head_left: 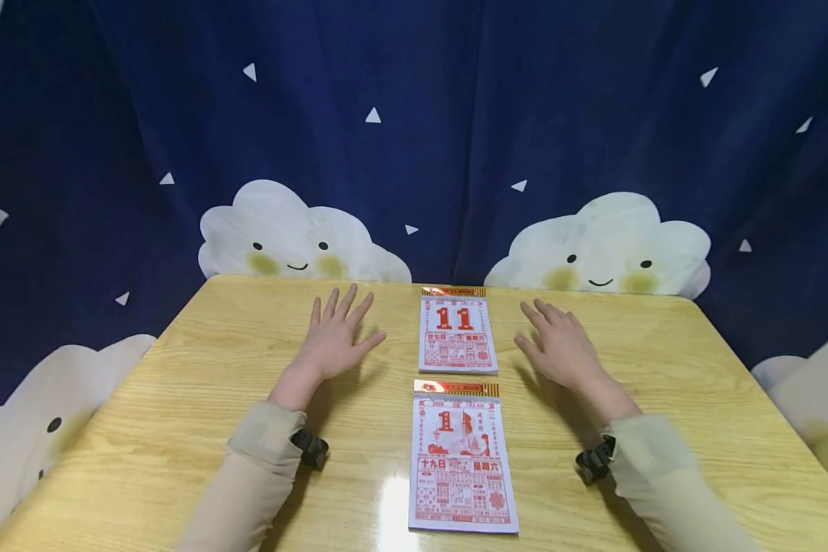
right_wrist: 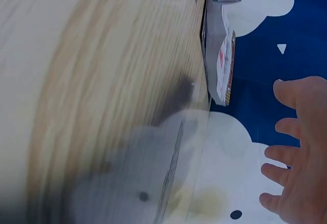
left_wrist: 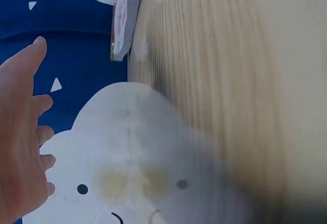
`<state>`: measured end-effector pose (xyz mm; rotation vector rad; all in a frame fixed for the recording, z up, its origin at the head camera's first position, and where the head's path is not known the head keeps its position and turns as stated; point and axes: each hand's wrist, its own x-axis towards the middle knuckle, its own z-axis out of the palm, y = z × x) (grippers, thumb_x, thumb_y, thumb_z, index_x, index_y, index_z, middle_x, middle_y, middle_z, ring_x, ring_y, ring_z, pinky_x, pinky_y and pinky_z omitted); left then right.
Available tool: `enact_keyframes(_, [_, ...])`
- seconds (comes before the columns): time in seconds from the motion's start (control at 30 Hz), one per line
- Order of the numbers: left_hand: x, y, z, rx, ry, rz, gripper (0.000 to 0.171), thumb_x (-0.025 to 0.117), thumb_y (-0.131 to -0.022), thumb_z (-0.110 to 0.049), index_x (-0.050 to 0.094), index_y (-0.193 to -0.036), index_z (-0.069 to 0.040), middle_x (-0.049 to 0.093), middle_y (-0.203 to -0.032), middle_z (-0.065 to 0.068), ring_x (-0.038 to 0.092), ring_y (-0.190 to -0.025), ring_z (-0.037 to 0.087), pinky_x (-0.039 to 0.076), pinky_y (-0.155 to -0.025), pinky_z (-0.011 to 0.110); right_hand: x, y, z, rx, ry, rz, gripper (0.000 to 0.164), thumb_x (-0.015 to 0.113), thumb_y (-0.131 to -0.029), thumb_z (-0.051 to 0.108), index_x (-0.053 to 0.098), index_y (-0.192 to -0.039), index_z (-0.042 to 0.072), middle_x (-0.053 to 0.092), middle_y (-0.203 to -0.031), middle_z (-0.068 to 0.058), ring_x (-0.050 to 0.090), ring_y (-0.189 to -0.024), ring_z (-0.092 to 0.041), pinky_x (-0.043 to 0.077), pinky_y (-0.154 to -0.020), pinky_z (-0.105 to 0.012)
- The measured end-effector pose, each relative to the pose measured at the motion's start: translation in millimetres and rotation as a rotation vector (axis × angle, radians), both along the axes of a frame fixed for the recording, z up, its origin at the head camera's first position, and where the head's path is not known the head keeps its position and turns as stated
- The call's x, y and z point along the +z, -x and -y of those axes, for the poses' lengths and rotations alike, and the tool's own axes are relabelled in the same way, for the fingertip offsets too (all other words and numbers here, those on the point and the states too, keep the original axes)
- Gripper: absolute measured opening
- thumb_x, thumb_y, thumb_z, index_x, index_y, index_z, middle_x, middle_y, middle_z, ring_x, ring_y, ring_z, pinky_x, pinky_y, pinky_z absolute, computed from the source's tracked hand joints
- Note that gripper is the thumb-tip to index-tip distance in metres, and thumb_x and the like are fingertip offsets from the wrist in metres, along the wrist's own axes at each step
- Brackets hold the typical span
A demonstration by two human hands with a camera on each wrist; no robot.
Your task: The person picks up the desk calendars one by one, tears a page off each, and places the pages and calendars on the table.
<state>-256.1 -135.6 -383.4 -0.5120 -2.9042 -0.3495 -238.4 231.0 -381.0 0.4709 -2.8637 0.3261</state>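
Two thick tear-off calendars with red print lie in a column on the wooden table. The far calendar (head_left: 455, 333) shows a big red 11, and the near calendar (head_left: 461, 468) shows a red 1 beside a tower picture. To their left, my left hand (head_left: 334, 341) hovers over the wood with spread fingers, holding nothing. On the other side my right hand (head_left: 559, 345) is held level with the far calendar, its fingers extended and apart from it. In the right wrist view the side of a calendar block (right_wrist: 218, 50) shows beyond the right fingers.
The glossy wooden table (head_left: 179, 399) reaches back to a dark blue curtain (head_left: 441, 138) printed with white triangles and smiling clouds. A small black device (head_left: 310, 448) sits on the left wrist and a matching one (head_left: 595, 460) on the right.
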Motion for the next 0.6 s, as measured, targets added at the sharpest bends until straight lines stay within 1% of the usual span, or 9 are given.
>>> enact_keyframes(0.2, [-0.3, 1.7, -11.3, -0.012, -0.052, 0.012, 0.072, 0.042, -0.089, -0.055, 0.026, -0.144, -0.012, 0.023, -0.149, 0.014, 0.007, -0.138, 0.036, 0.002, -0.11, 0.055, -1.4, 3.5, 13.2, 0.025, 0.027, 0.01, 0.058, 0.049, -0.091, 0.035, 0.035, -0.139, 0.005, 0.035, -0.14, -0.024, 0.035, -0.125, -0.043, 0.029, -0.103, -0.054])
enact_keyframes(0.27, [-0.2, 1.8, -14.9, 0.0, -0.065, 0.019, 0.07, 0.043, -0.089, -0.053, 0.03, -0.142, -0.01, 0.026, -0.147, 0.014, 0.011, -0.138, 0.035, 0.004, -0.11, 0.055, -2.5, 4.3, 17.9, 0.026, 0.037, 0.026, 0.057, 0.049, -0.091, 0.035, 0.036, -0.139, 0.005, 0.036, -0.139, -0.023, 0.037, -0.124, -0.042, 0.031, -0.101, -0.054])
enact_keyframes(0.33, [-0.2, 1.9, -17.9, 0.028, -0.07, 0.028, 0.067, 0.044, -0.089, -0.052, 0.036, -0.14, -0.009, 0.029, -0.146, 0.014, 0.016, -0.137, 0.035, 0.007, -0.11, 0.055, -3.7, 4.9, 22.5, 0.027, 0.042, 0.042, 0.056, 0.049, -0.092, 0.034, 0.036, -0.139, 0.006, 0.038, -0.137, -0.023, 0.038, -0.123, -0.042, 0.033, -0.1, -0.054])
enact_keyframes(0.47, [0.2, 1.8, -22.7, 0.078, -0.1, 0.034, 0.061, 0.047, -0.088, -0.048, 0.045, -0.133, -0.007, 0.038, -0.14, 0.015, 0.029, -0.132, 0.035, 0.016, -0.108, 0.056, -5.3, 5.7, 31.4, 0.029, 0.078, 0.053, 0.053, 0.049, -0.092, 0.033, 0.04, -0.136, 0.005, 0.044, -0.133, -0.023, 0.042, -0.12, -0.04, 0.036, -0.098, -0.053])
enact_keyframes(0.53, [0.4, 1.9, -25.8, 0.09, -0.125, 0.035, 0.058, 0.049, -0.088, -0.045, 0.048, -0.131, -0.006, 0.043, -0.136, 0.016, 0.036, -0.127, 0.035, 0.024, -0.105, 0.054, -5.9, 6.2, 36.0, 0.023, 0.124, 0.058, 0.052, 0.049, -0.092, 0.032, 0.042, -0.135, 0.004, 0.046, -0.131, -0.022, 0.044, -0.118, -0.04, 0.037, -0.097, -0.052])
enact_keyframes(0.6, [0.1, 2.3, -29.6, 0.102, -0.172, 0.049, 0.055, 0.051, -0.088, -0.041, 0.049, -0.129, -0.005, 0.047, -0.133, 0.017, 0.042, -0.122, 0.036, 0.031, -0.102, 0.052, -6.5, 6.7, 40.7, 0.01, 0.181, 0.079, 0.051, 0.05, -0.092, 0.032, 0.043, -0.134, 0.003, 0.048, -0.129, -0.022, 0.045, -0.118, -0.038, 0.038, -0.097, -0.051])
